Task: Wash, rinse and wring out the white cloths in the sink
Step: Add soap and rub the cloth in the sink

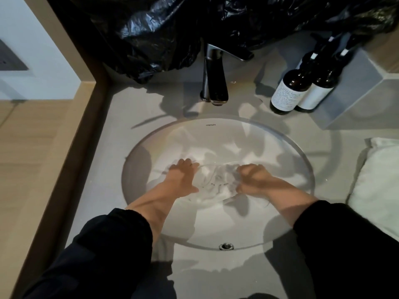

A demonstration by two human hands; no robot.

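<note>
A white oval sink [218, 130] is set into a grey counter. In its bowl lies a crumpled wet white cloth [217, 182], stretched between both hands. My left hand [182, 176] lies palm down on the cloth's left side, fingers pointing away from me. My right hand [253, 178] is clenched in a fist on the cloth's right side. Both forearms are bare below dark pushed-up sleeves. How much water is in the bowl cannot be told.
A dark tap [213, 76] stands behind the sink, with a black plastic bag [164, 29] behind it. Two brown pump bottles [295, 89] and a grey box [364, 91] stand at the back right. A white towel [380, 184] lies right of the sink. A wooden wall edge runs along the left.
</note>
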